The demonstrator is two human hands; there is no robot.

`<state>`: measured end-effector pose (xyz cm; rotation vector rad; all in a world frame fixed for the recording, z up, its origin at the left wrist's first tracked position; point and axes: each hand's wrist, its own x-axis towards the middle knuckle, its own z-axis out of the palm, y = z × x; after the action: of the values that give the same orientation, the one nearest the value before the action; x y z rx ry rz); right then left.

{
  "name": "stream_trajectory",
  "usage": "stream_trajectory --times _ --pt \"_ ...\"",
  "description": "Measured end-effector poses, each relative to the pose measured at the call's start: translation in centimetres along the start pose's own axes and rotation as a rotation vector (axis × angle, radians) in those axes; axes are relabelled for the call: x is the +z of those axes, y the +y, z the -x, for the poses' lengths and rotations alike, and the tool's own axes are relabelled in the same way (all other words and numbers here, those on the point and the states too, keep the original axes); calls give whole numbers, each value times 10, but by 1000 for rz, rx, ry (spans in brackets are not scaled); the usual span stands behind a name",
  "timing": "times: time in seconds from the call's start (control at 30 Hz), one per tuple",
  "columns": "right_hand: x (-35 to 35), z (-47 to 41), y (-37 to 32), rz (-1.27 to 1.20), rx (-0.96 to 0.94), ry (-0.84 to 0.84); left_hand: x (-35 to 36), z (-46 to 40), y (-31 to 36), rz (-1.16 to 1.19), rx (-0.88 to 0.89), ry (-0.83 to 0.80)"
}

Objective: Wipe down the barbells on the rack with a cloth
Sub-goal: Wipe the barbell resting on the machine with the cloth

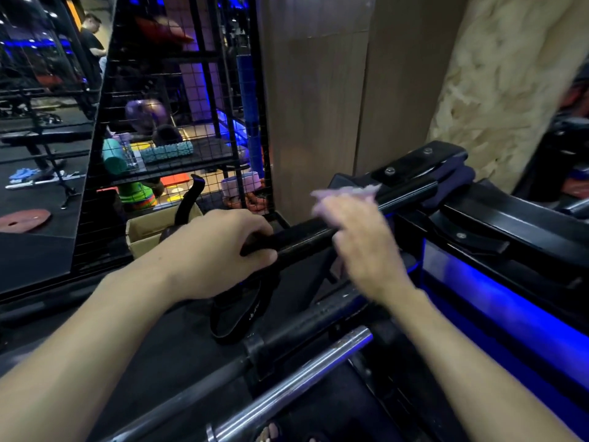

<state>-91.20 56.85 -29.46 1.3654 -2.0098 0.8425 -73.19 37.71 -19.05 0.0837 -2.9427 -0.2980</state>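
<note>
A black barbell [306, 236] lies across the dark rack [497, 218] and slants up to the right. My left hand [220, 250] grips its near end, fingers curled round the bar. My right hand [360, 240], blurred by motion, holds a pale pink cloth [347, 191] against the bar just right of the left hand. Lower down lie a second dark barbell [322, 320] and a chrome barbell [306, 374], both slanting the same way.
A black wire-mesh shelf [178, 122] with foam rollers and balls stands at the left. A cardboard box [149, 231] sits at its foot. A wooden pillar [315, 90] rises behind the rack. Blue light strips [510, 301] glow on the right. A person stands far back left.
</note>
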Motion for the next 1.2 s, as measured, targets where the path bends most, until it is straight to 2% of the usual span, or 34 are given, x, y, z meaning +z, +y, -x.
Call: stream_trajectory --times 0.1,0.17,0.23,0.3,0.37,0.4,0.43,0.5,0.57,0.6,0.67,0.77,0.83,0.9,1.0,1.03,1.07,1.1,1.2 --pt "-12 5 50 -19 402 246 1 -3 1 -24 -30 -36" --pt "0 5 30 -33 474 286 2 -6 4 -50 -56 -72" --pt "10 9 -17 -44 283 209 4 -9 7 -79 -82 -100" --pt "12 19 -46 -88 28 47 7 -16 9 -112 -82 -92" --pt "-1 15 -29 -79 -120 -72 10 -23 12 -131 -88 -98" --pt "-8 11 -9 -70 -114 -83 11 -28 15 -139 -87 -103" --pt "-13 7 14 -67 -49 -45 13 -32 16 -139 -83 -103" --pt "-26 0 56 -71 231 108 16 -39 21 -124 -75 -115" --pt "-31 0 74 -127 497 227 17 -44 21 -125 -55 -137" --pt "-28 2 70 -153 541 242 16 -45 20 -106 -43 -155" --pt "-17 4 38 -163 461 205 12 -46 14 5 -36 -204" --pt "-1 18 -28 -197 92 51 8 -47 9 20 -22 -245" --pt "-2 26 -35 -158 -91 -75 9 -47 9 -36 3 -218" --pt "-7 21 -4 -82 -51 -51 11 -45 10 -22 -10 -195" --pt "-15 7 30 -110 386 177 14 -41 10 24 -14 -157" --pt "-10 5 23 -143 455 221 14 -41 9 26 -11 -143" --pt "-3 6 7 -164 410 229 14 -41 8 19 -7 -134" --pt "5 10 -15 -161 288 191 14 -42 8 2 2 -130" --pt "7 16 -47 -121 -104 -55 12 -46 8 -78 41 -146"
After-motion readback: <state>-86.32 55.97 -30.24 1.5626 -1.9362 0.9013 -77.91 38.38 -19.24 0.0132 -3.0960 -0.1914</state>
